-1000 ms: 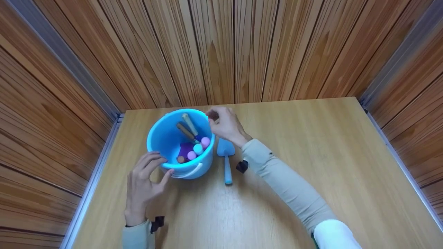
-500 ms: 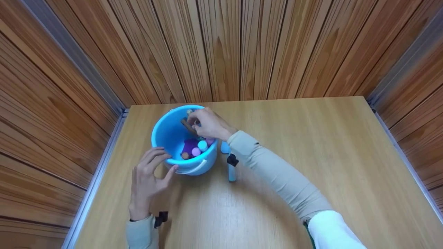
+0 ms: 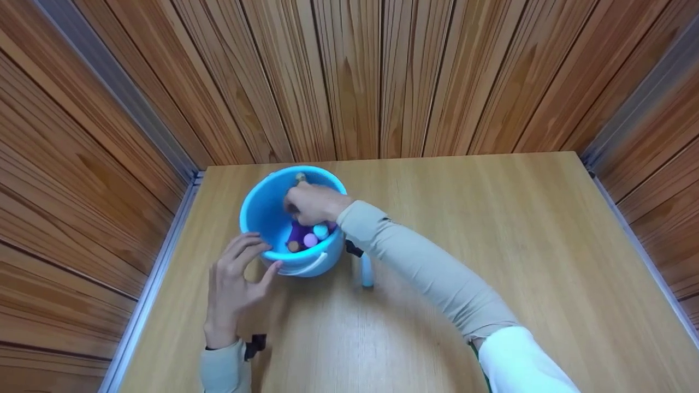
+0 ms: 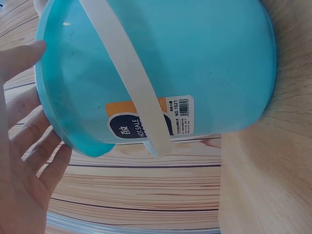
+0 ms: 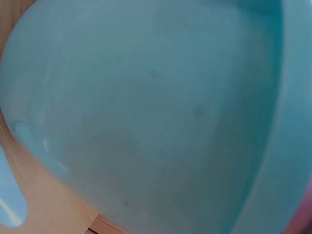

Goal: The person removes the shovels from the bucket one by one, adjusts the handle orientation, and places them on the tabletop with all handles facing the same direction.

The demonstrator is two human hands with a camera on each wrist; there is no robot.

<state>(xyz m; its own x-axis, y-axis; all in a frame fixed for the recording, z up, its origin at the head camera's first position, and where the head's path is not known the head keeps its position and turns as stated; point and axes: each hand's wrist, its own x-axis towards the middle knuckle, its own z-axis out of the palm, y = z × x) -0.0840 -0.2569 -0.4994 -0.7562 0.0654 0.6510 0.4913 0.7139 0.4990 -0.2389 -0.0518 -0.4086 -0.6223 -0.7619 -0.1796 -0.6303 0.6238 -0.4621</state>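
Note:
A light blue bucket (image 3: 252, 210) stands upright at the back left of the table, its white handle (image 4: 129, 73) hanging down the near side. My left hand (image 3: 232, 289) holds the near-left rim, fingertips over the edge and thumb against the outside. Inside the bucket, my right hand (image 3: 312, 204) reaches down with bent fingers. Its fingertips are out of sight, so I cannot tell what they hold. Near it are a pale tool handle end (image 3: 300, 177), a turquoise ball (image 3: 320, 232), a pink ball (image 3: 311, 240), a brown round piece (image 3: 294, 246) and a purple piece (image 3: 297, 232).
A small blue shovel (image 3: 366, 273) lies right of the bucket, mostly hidden under the right sleeve (image 3: 426, 267). Wood-panelled walls (image 3: 404, 82) enclose the wooden table (image 3: 491, 229) at the back and both sides.
My right hand has moved left from the bucket's right rim and down inside, covering the brown tool handle that showed before. My left hand stays at the rim. The head view has shifted slightly.

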